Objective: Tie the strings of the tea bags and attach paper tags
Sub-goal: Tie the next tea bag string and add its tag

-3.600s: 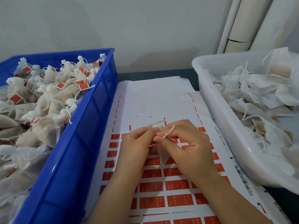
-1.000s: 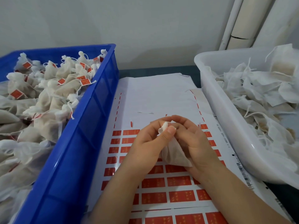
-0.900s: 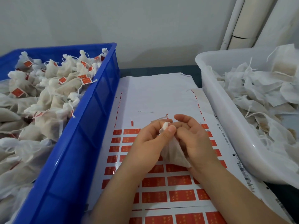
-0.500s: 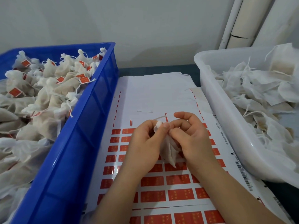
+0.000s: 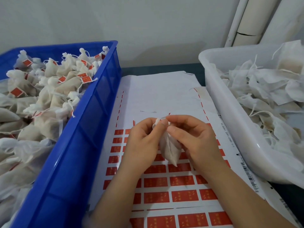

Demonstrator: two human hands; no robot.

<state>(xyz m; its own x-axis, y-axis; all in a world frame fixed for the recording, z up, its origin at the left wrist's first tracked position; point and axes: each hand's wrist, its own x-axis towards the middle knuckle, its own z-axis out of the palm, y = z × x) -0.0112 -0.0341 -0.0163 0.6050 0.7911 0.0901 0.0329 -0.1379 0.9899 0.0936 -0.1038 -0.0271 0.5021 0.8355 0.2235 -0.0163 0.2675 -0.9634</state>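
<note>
Both hands met above the tag sheet [image 5: 164, 96]. The left hand [image 5: 143, 142] pinched the gathered neck of one tea bag [image 5: 169, 148] between thumb and fingers. The right hand [image 5: 195, 139], fingers curled, pinched the same neck, possibly on the string, which was too fine to confirm. The bag's body hung between the palms, over the sheet's red tags. A blue crate [image 5: 92, 129] of tagged bags [image 5: 54, 89] sat left of the sheet, and a white tub [image 5: 230, 120] of untagged bags [image 5: 263, 89] sat right of it.

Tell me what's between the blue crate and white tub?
A sheet of red tags; over it the left hand and right hand hold a tea bag. Head view.
</note>
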